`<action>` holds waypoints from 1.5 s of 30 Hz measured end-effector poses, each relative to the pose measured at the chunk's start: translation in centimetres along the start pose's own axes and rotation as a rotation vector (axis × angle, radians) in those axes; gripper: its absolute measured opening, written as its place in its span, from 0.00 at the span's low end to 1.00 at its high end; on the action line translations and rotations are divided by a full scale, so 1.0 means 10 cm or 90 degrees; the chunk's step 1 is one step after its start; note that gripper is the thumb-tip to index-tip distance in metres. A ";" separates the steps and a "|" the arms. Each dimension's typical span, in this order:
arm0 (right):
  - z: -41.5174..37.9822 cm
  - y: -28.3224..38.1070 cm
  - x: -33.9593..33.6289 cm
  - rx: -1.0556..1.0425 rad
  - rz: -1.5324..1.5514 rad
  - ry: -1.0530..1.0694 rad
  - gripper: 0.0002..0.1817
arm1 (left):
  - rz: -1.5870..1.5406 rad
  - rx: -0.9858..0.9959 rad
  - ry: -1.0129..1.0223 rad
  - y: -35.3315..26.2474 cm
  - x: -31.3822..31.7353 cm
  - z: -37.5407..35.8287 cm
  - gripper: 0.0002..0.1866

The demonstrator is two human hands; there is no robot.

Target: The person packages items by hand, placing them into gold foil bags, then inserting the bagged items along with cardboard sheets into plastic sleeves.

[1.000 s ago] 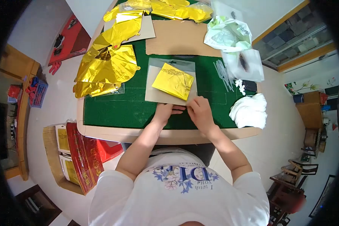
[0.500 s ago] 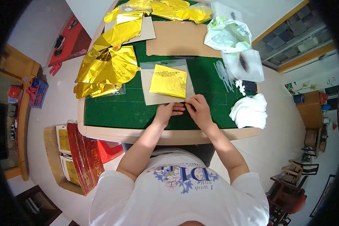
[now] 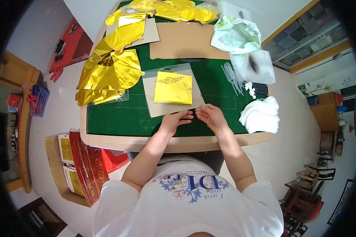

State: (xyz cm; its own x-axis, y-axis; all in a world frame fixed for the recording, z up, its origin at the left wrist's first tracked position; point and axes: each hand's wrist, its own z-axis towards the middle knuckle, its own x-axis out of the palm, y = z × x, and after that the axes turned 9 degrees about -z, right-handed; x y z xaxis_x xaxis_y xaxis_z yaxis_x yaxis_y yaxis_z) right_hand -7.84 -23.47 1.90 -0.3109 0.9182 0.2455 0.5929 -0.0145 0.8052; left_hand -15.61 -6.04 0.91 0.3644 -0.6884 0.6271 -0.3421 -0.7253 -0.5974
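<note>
Landmark: the green felt-topped table with a pale wooden rim (image 3: 118,118); every place below is given against it.
Clear sleeve: a flat transparent plastic sleeve backed by a grey card sheet (image 3: 171,106) lies near the middle of the felt, a little skewed, its lower edge towards me.
What is in the sleeve: a square of folded gold foil (image 3: 173,87) with small print on it lies on the card; I cannot tell how far inside the plastic it sits.
My left hand (image 3: 173,121): on the felt at the sleeve's near edge, fingers stretched out flat and loose, the fingertips touching that edge; it grips nothing.
My right hand (image 3: 212,117): just beside the left one, by the sleeve's near right corner, palm down, fingers loosely spread and slightly curled, holding nothing.
Gold heap: a crumpled pile of gold foil balloons (image 3: 106,71) covers the table's left side, some of it on a second grey card.
Far edge: more bagged gold foil pieces (image 3: 174,10) lie along the table's far edge, beside a brown cardboard sheet (image 3: 186,41).
Bags on the right: a pale green plastic bag (image 3: 235,35) and a clear plastic bag with a dark item inside (image 3: 254,66) sit at the far right corner.
White stack: a pile of white round pieces (image 3: 262,114) rests on the right rim, near my right hand.
Loose bits: clear thin sticks (image 3: 230,75) lie on the felt right of the sleeve.
</note>
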 end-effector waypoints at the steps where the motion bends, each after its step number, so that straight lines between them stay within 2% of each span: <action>1: -0.02 0.00 0.03 0.042 0.001 0.011 0.08 | -0.009 -0.005 0.000 0.01 0.00 0.01 0.15; 2: -0.04 0.01 0.06 0.084 0.002 0.022 0.06 | -0.009 -0.005 0.001 0.01 0.00 0.02 0.15; 7: 0.02 -0.06 0.11 0.016 0.051 -0.030 0.04 | 0.043 -0.053 0.043 0.13 -0.03 0.09 0.14; 11: 0.04 -0.08 0.18 -0.010 0.081 -0.093 0.05 | 0.039 -0.080 0.021 -0.01 0.10 -0.11 0.14; 13: 0.04 -0.07 0.18 -0.003 0.077 -0.111 0.06 | 0.277 -0.186 0.100 -0.09 0.12 -0.25 0.11; 14: 0.03 -0.07 0.16 -0.001 0.055 -0.108 0.07 | 0.277 -0.188 0.098 -0.15 0.16 -0.31 0.11; 16: 0.01 -0.10 0.15 0.008 0.035 -0.106 0.07 | 0.631 0.318 0.051 -0.21 0.22 -0.41 0.07; 17: 0.00 -0.09 0.17 0.002 0.028 -0.108 0.08 | 0.736 0.495 -0.010 -0.17 0.13 -0.29 0.08; 18: 0.00 -0.08 0.17 -0.007 0.019 -0.108 0.08 | 0.736 0.495 -0.011 -0.23 0.12 -0.22 0.08; 20: 0.01 -0.07 0.17 -0.005 0.013 -0.106 0.08 | 0.885 0.663 -0.064 -0.36 0.13 -0.06 0.12; 22: 0.01 -0.08 0.17 0.000 0.008 -0.107 0.08 | 0.903 0.660 -0.035 -0.36 0.12 0.07 0.15; 25: -0.02 -0.06 0.20 -0.006 -0.001 -0.111 0.08 | 0.943 0.709 -0.011 -0.26 0.20 0.21 0.12; 28: 0.00 -0.09 0.19 -0.002 -0.004 -0.111 0.08 | 0.961 0.645 -0.062 -0.19 0.24 0.34 0.11; 30: 0.01 -0.10 0.18 -0.015 -0.002 -0.103 0.09 | 0.862 0.549 -0.003 -0.31 0.30 0.37 0.09; 32: 0.00 -0.08 0.20 -0.019 -0.008 -0.107 0.09 | 0.816 0.648 -0.123 -0.52 0.19 0.66 0.09; 34: -0.02 -0.09 0.21 -0.023 -0.015 -0.110 0.09 | 0.897 0.769 -0.153 -0.90 0.01 0.90 0.11; 35: 0.00 -0.10 0.21 -0.023 -0.011 -0.111 0.09 | 0.898 0.771 -0.154 -1.00 -0.05 0.91 0.11; 37: 0.02 -0.09 0.21 -0.029 -0.006 -0.112 0.09 | 1.041 0.623 -0.151 -1.19 -0.09 0.90 0.12; 38: 0.03 -0.09 0.22 -0.030 0.010 -0.114 0.09 | 1.043 0.625 -0.149 -1.24 -0.08 0.86 0.12; 40: 0.03 -0.11 0.23 -0.029 0.032 -0.119 0.09 | 1.078 0.535 -0.153 -1.28 -0.09 0.78 0.12; 44: 0.01 -0.13 0.22 -0.035 -0.006 -0.123 0.09 | 1.070 0.566 -0.202 -1.31 -0.24 0.87 0.08; 45: 0.00 -0.13 0.22 -0.046 -0.032 -0.120 0.09 | 1.048 0.633 -0.225 -1.32 -0.30 0.90 0.09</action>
State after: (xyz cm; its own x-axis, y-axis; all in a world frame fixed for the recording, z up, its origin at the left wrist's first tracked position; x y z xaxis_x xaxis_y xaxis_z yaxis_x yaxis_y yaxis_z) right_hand -9.31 -21.40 1.43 -0.1901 0.9763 0.1035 0.5235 0.0116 0.8519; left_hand -4.36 5.59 2.38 0.4239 -0.4587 -0.7810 0.0097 0.8645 -0.5025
